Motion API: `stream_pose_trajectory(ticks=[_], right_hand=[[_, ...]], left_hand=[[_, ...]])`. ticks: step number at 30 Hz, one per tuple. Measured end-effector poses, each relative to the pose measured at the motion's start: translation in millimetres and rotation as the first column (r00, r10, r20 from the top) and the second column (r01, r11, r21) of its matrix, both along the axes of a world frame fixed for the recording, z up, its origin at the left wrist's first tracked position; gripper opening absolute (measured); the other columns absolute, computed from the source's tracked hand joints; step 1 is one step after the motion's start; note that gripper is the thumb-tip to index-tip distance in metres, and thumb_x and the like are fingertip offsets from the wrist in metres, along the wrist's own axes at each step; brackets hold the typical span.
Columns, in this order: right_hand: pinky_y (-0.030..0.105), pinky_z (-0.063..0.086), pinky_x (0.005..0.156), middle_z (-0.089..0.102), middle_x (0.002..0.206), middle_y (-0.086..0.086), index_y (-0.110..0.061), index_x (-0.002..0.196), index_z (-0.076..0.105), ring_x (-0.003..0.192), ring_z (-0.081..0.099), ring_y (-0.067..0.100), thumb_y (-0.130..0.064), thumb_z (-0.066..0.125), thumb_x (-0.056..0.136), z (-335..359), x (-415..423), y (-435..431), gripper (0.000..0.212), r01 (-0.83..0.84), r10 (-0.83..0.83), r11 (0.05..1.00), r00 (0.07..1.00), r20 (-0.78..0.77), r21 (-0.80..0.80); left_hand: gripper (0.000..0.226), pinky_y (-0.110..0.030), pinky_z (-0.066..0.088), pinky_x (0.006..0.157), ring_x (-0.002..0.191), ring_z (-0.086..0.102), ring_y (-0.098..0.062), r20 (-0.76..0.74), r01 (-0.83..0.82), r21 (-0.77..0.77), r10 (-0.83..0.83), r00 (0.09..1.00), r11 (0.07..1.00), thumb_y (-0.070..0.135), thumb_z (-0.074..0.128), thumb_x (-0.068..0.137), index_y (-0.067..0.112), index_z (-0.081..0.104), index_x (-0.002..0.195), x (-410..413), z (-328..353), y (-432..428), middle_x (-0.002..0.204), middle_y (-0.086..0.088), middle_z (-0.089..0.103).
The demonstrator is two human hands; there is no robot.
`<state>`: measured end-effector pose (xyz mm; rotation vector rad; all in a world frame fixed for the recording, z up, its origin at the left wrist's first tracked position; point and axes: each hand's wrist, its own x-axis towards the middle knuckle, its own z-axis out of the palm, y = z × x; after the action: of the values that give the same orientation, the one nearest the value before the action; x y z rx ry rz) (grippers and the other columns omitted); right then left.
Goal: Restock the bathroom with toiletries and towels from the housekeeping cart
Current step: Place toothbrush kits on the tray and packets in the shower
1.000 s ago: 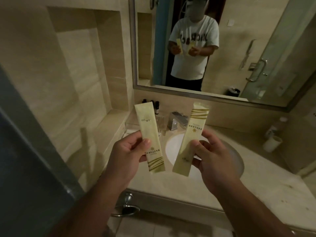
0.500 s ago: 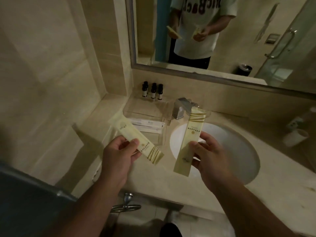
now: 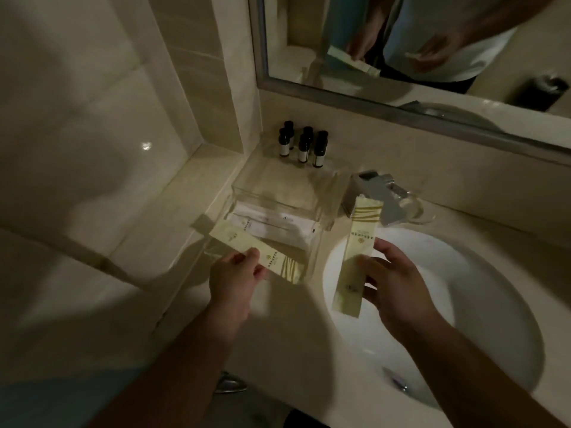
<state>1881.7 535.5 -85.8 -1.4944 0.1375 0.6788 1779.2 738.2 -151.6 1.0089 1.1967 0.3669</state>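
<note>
Beyond the left hand point(image 3: 236, 278), a clear acrylic tray point(image 3: 321, 222) sits on the beige counter point(image 3: 287, 329) with white sachets point(image 3: 278, 228) lying inside. The hand pinches a pale yellow sachet point(image 3: 256, 250) tilted low over the tray's front edge. Behind the tray stand small dark bottles point(image 3: 304, 146) against the wall, under the mirror point(image 3: 432, 50). The right hand point(image 3: 398, 285) pinches a second yellow sachet point(image 3: 355, 257) upright over the white basin point(image 3: 482, 304), the chrome tap point(image 3: 386, 193) just past it.
</note>
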Motion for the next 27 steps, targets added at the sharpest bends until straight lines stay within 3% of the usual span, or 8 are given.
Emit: stream_pose_trajectory(ticks=[4, 8, 9, 12, 14, 19, 24, 27], right_hand=[[0.044, 0.059, 0.075, 0.074, 0.103, 0.009, -0.02, 0.122, 0.064, 0.099, 0.07, 0.033, 0.0, 0.053, 0.097, -15.5, 28.2, 5.2, 0.034, -0.053, 0.053, 0.999, 0.999, -0.012, -0.01], [0.039, 0.061, 0.071, 0.075, 0.097, 0.005, -0.023, 0.118, 0.064, 0.093, 0.072, 0.029, -0.001, 0.053, 0.098, -24.5, 50.5, 10.2, 0.032, -0.106, 0.106, 0.994, 0.994, -0.022, 0.0], [0.039, 0.061, 0.07, 0.076, 0.097, 0.005, -0.023, 0.117, 0.064, 0.093, 0.072, 0.029, -0.001, 0.053, 0.097, -27.2, 55.3, 11.3, 0.032, -0.118, 0.118, 0.993, 0.993, -0.026, 0.001], [0.038, 0.06, 0.071, 0.076, 0.102, 0.006, -0.022, 0.12, 0.063, 0.097, 0.072, 0.028, -0.001, 0.054, 0.097, -33.3, 67.7, 14.6, 0.033, -0.147, 0.147, 0.989, 0.989, -0.034, 0.004], [0.04, 0.06, 0.074, 0.075, 0.103, 0.008, -0.023, 0.121, 0.063, 0.098, 0.072, 0.029, -0.001, 0.055, 0.096, -35.4, 75.3, 17.0, 0.034, -0.171, 0.172, 0.985, 0.985, -0.034, 0.011], [0.041, 0.059, 0.075, 0.075, 0.104, 0.008, -0.023, 0.118, 0.065, 0.1, 0.071, 0.031, -0.001, 0.054, 0.096, -39.9, 90.5, 23.2, 0.033, -0.218, 0.218, 0.976, 0.976, -0.021, 0.026], [0.042, 0.06, 0.076, 0.074, 0.107, 0.007, -0.022, 0.121, 0.065, 0.101, 0.07, 0.031, -0.001, 0.054, 0.096, -50.2, 94.0, 34.7, 0.035, -0.257, 0.259, 0.965, 0.965, -0.031, 0.043], [0.038, 0.061, 0.072, 0.073, 0.11, 0.007, -0.02, 0.125, 0.063, 0.101, 0.071, 0.029, -0.003, 0.055, 0.097, -60.0, 89.9, 42.4, 0.034, -0.299, 0.301, 0.953, 0.953, -0.042, 0.038]], left_hand=[[0.015, -0.042, 0.06, 0.086, 0.086, 0.075, -0.026, -0.148, 0.029, 0.021, -0.025, 0.989, 0.999, 0.013, 0.071, 0.09, 0.0, 0.069, 0.083, 20.3, -27.5, 5.9, 0.085, -0.016, 0.075], [0.028, -0.024, 0.058, 0.059, 0.054, 0.068, -0.011, -0.339, 0.201, 0.121, -0.15, 0.929, 0.972, 0.019, 0.069, 0.091, -0.003, 0.071, 0.073, 34.8, -36.7, 5.5, 0.067, -0.012, 0.071], [0.031, -0.026, 0.057, 0.058, 0.051, 0.066, -0.011, -0.38, 0.237, 0.149, -0.166, 0.91, 0.96, 0.02, 0.069, 0.091, -0.002, 0.071, 0.07, 37.8, -36.4, 4.1, 0.062, -0.01, 0.07], [0.022, -0.041, 0.062, 0.077, 0.064, 0.073, -0.02, -0.432, 0.232, 0.173, -0.138, 0.891, 0.957, 0.021, 0.073, 0.088, 0.006, 0.072, 0.071, 43.5, -39.8, 3.0, 0.065, -0.006, 0.073], [0.018, -0.044, 0.062, 0.077, 0.068, 0.074, -0.022, -0.473, 0.234, 0.18, -0.124, 0.872, 0.955, 0.02, 0.074, 0.086, 0.008, 0.071, 0.073, 46.4, -40.4, 3.4, 0.067, -0.005, 0.074], [0.026, -0.024, 0.05, 0.061, 0.058, 0.066, -0.011, -0.615, 0.411, 0.271, -0.172, 0.77, 0.871, 0.024, 0.068, 0.087, 0.011, 0.071, 0.065, 51.0, -38.2, 3.0, 0.058, 0.002, 0.069], [0.034, -0.025, 0.046, 0.062, 0.057, 0.066, -0.013, -0.731, 0.529, 0.224, -0.218, 0.647, 0.818, 0.03, 0.064, 0.086, 0.008, 0.072, 0.061, 46.9, -44.9, 7.5, 0.056, -0.001, 0.068], [0.025, -0.027, 0.051, 0.065, 0.071, 0.067, -0.018, -0.769, 0.571, 0.249, -0.199, 0.608, 0.782, 0.031, 0.068, 0.085, 0.008, 0.072, 0.077, 44.3, -49.8, 9.8, 0.071, -0.001, 0.07]])
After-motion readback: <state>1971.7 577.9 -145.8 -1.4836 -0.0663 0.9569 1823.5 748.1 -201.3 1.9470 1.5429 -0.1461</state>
